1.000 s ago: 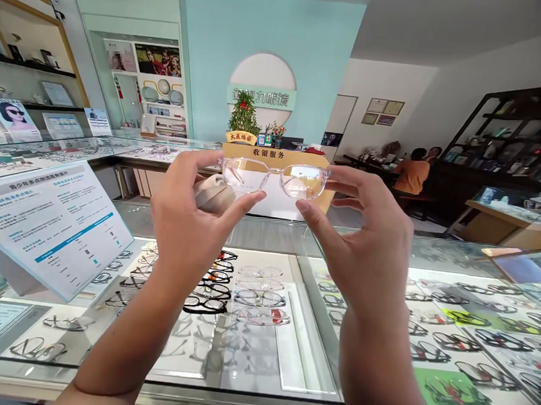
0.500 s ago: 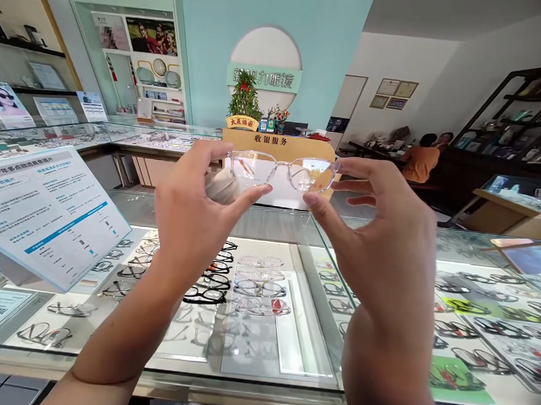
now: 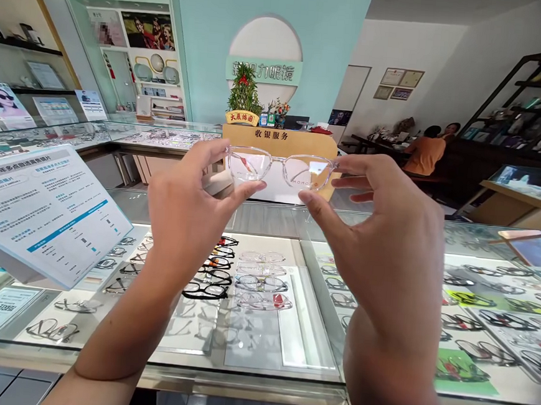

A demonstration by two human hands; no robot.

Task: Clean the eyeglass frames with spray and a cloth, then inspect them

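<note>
Clear eyeglasses (image 3: 277, 159) held in mid-air, roughly level, just toward 12 o'clock of view centre, beyond and above the glass desk (image 3: 256, 386). Left hand (image 3: 184, 199), at 8 o'clock of the eyeglasses: grip nearly closed, pinching that end of the frame; pale cloth-like item (image 3: 218, 183) behind the thumb. Right hand (image 3: 383, 236), at 4 o'clock: grip similarly narrowed on the opposite end, thumb by lower rim. Black frames (image 3: 206, 291) inside desk, 7 o'clock. Printed card (image 3: 54, 210), 9 o'clock.
</note>
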